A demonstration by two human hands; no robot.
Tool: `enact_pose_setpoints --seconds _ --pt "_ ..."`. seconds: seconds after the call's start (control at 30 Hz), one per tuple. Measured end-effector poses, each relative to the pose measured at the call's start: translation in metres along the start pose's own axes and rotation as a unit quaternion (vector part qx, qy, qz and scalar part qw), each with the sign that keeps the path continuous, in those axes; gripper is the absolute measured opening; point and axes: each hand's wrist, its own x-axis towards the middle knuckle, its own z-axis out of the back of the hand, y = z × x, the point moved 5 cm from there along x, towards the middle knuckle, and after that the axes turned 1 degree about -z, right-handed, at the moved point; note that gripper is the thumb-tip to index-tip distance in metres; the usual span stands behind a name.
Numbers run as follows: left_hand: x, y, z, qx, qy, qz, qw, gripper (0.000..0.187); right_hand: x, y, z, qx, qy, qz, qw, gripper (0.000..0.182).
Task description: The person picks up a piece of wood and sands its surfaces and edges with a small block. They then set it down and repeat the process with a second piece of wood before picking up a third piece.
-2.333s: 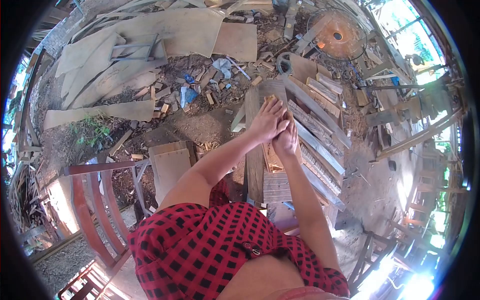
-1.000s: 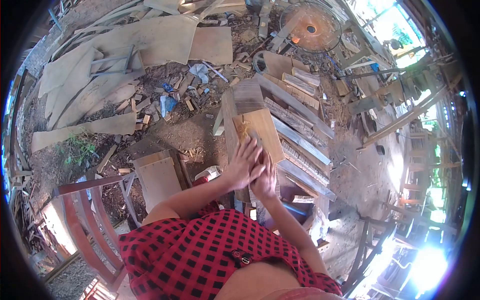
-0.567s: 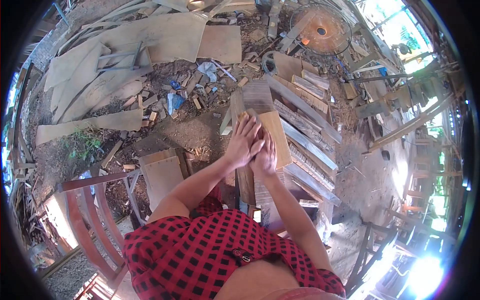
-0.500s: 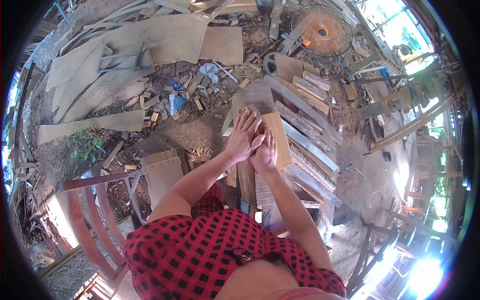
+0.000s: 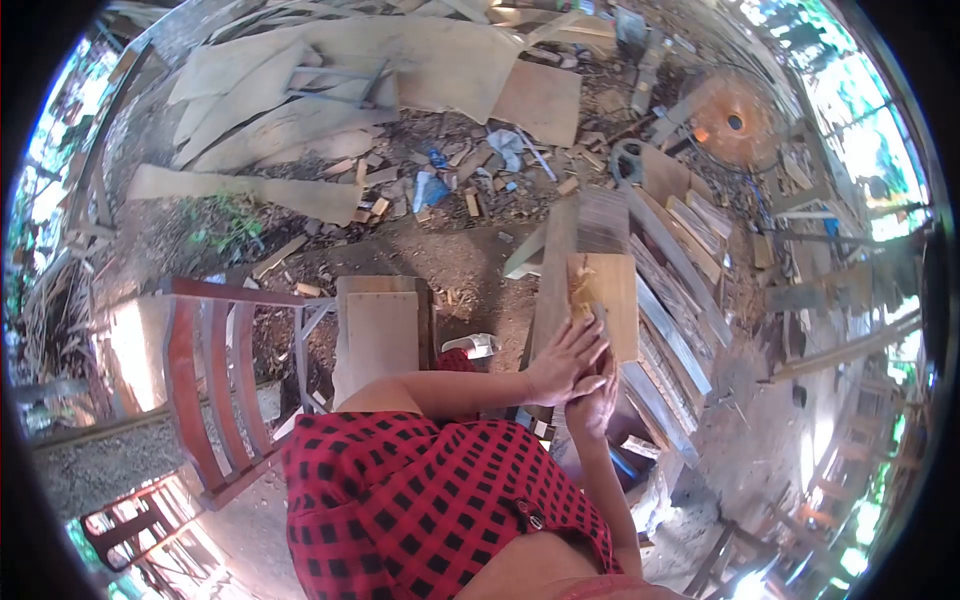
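A pale wooden board lies on a dark wooden workbench. My left hand is closed over a narrow tool, probably a hand plane, at the board's near end. Just below it, my right hand is closed round the tool's near part, touching the left. Most of the tool is hidden under my fingers; its grey tip shows. Thin curled shavings lie on the board beyond the tip.
Stacked planks stand right of the bench. A red-brown chair frame and a box-like wooden piece are at the left. Offcuts and plywood sheets cover the ground ahead. A round rusty disc sits at the upper right.
Both hands have moved back toward my body along the board with the tool, uncovering more of the board and shavings. The whole view has shifted, so the scene sits further right.
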Motion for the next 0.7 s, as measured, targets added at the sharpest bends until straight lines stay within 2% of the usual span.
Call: enact_pose_setpoints --seconds 0.1,0.2,0.27,0.37,0.43,0.47,0.5,0.57,0.63,0.7 --pt "0.011 0.003 0.002 -0.027 -0.026 -0.007 0.999 0.069 0.011 -0.005 -0.003 0.015 -0.004 -0.008 1.000 0.063" --pt "0.049 0.018 0.010 0.015 -0.052 -0.014 0.998 0.068 0.045 -0.034 -0.017 0.082 -0.089 -0.003 0.993 0.059" --pt "0.086 0.039 0.007 0.016 -0.064 -0.011 0.998 0.067 0.085 -0.042 -0.017 0.017 -0.113 0.028 0.993 0.058" --pt "0.137 0.069 0.000 0.025 -0.078 0.000 0.997 0.067 0.140 -0.058 -0.013 0.044 -0.142 0.041 0.988 0.056" --pt "0.156 0.078 -0.002 0.011 -0.051 0.012 0.999 0.066 0.164 -0.100 -0.042 0.192 -0.105 -0.038 0.975 0.051" --pt "0.159 0.078 -0.005 0.027 -0.028 0.022 0.999 0.068 0.167 -0.109 -0.054 0.401 -0.100 -0.056 0.909 0.048" --pt "0.157 0.080 -0.006 0.029 -0.030 0.023 0.999 0.068 0.168 -0.104 -0.051 0.402 -0.099 -0.053 0.909 0.048" --pt "0.150 0.077 -0.009 0.013 -0.048 0.017 0.999 0.070 0.160 -0.094 -0.044 0.494 -0.095 -0.088 0.860 0.047" --pt "0.137 0.066 -0.009 0.023 -0.022 0.022 0.999 0.072 0.137 -0.089 -0.041 0.462 -0.095 -0.077 0.879 0.046" --pt "0.118 0.051 -0.017 0.015 0.016 0.018 1.000 0.073 0.108 -0.088 -0.037 0.360 -0.110 -0.105 0.921 0.047"
